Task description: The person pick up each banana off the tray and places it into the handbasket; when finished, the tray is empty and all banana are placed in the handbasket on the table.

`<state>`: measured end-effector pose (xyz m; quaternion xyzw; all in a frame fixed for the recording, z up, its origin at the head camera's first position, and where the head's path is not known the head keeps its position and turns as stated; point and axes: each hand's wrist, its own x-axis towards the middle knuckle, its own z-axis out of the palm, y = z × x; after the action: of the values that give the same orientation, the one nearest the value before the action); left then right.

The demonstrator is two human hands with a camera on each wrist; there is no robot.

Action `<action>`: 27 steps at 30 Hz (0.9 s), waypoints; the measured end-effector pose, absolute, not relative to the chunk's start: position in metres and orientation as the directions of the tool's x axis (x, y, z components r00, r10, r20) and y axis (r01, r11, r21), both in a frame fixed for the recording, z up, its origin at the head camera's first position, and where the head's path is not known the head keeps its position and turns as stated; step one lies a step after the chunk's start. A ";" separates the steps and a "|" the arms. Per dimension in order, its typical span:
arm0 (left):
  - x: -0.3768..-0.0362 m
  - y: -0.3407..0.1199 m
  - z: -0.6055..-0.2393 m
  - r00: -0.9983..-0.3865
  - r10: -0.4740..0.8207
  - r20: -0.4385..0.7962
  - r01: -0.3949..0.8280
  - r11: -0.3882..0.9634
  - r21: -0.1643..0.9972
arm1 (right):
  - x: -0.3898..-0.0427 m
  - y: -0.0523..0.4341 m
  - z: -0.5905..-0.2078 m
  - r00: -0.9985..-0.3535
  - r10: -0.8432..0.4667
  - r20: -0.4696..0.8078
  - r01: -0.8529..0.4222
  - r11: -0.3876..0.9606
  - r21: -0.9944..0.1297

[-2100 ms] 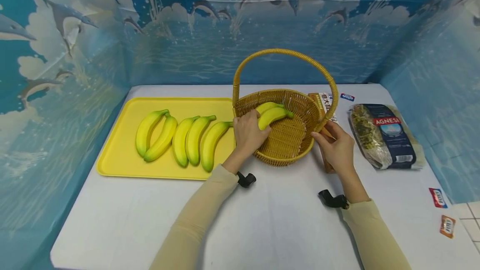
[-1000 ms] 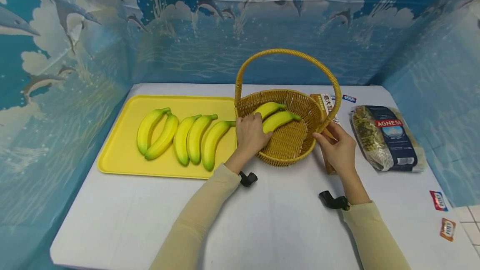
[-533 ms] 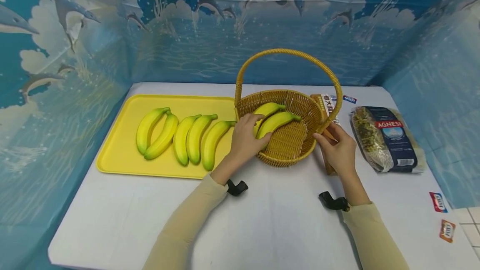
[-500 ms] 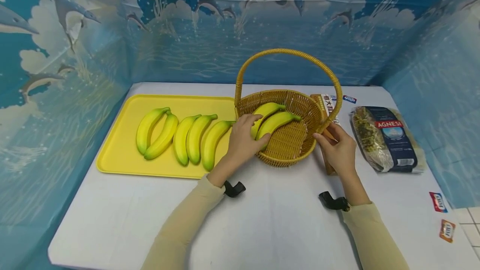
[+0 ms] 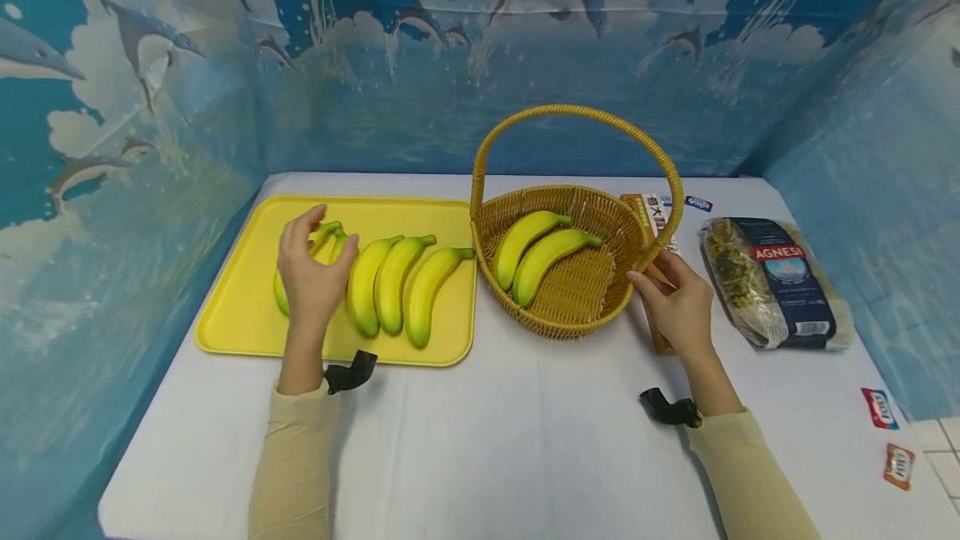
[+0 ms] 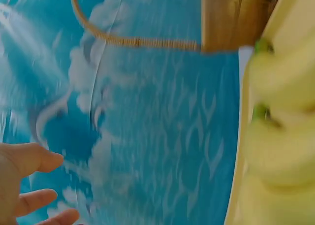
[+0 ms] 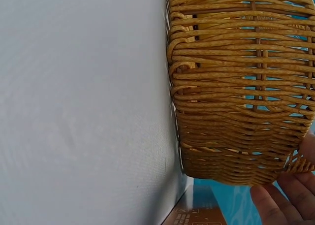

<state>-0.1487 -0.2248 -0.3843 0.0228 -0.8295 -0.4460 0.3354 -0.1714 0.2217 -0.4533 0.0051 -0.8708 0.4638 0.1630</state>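
My left hand (image 5: 311, 277) hovers over the left part of the yellow tray (image 5: 238, 298), thumb and fingers spread apart with nothing between them. It partly hides two bananas (image 5: 328, 244) there. Several more bananas (image 5: 390, 286) lie side by side on the tray's right half. In the left wrist view the spread fingertips (image 6: 47, 162) are away from the blurred bananas (image 6: 280, 146). A wicker basket (image 5: 558, 327) with a tall arched handle contains two bananas (image 5: 551, 258), stems to the right. My right hand (image 5: 678, 307) pinches the basket's right rim by the handle base, fingers outside its wall (image 7: 236, 97).
A brown box (image 5: 645, 211) lies partly hidden behind the basket and my right hand. Right of it is a bag of pasta (image 5: 780, 282). Small wrappers (image 5: 879, 408) lie at the table's right edge. A dolphin-print curtain (image 5: 375, 107) surrounds the white table (image 5: 495, 457).
My left hand has let go of a banana inside the basket and moved left over the tray. The right hand has kept its grip on the rim.
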 end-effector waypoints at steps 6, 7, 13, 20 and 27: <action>-0.154 -0.279 -0.397 -0.741 -0.519 0.425 0.064 0.576 0.815 | -0.170 0.222 -0.455 -0.943 0.135 0.303 -0.175 0.573 -0.800; -0.155 -0.286 -0.401 -0.741 -0.541 0.396 0.031 0.563 0.826 | -0.170 0.222 -0.455 -0.943 0.137 0.302 -0.173 0.575 -0.800; -0.159 -0.311 -0.427 -0.759 -0.615 0.215 -0.131 0.466 0.875 | -0.170 0.222 -0.456 -0.942 0.138 0.306 -0.178 0.569 -0.803; -0.165 -0.324 -0.450 -0.790 -0.604 0.101 -0.236 0.453 0.860 | -0.170 0.222 -0.457 -0.935 0.133 0.327 -0.202 0.558 -0.805; -0.168 -0.334 -0.468 -0.820 -0.573 -0.022 -0.329 0.439 0.836 | -0.171 0.222 -0.457 -0.934 0.133 0.332 -0.205 0.560 -0.802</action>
<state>-0.1682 -0.3336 -0.4677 0.2690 -0.8376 -0.4563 0.1336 -0.1715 0.2221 -0.4571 0.0210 -0.8646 0.4685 0.1807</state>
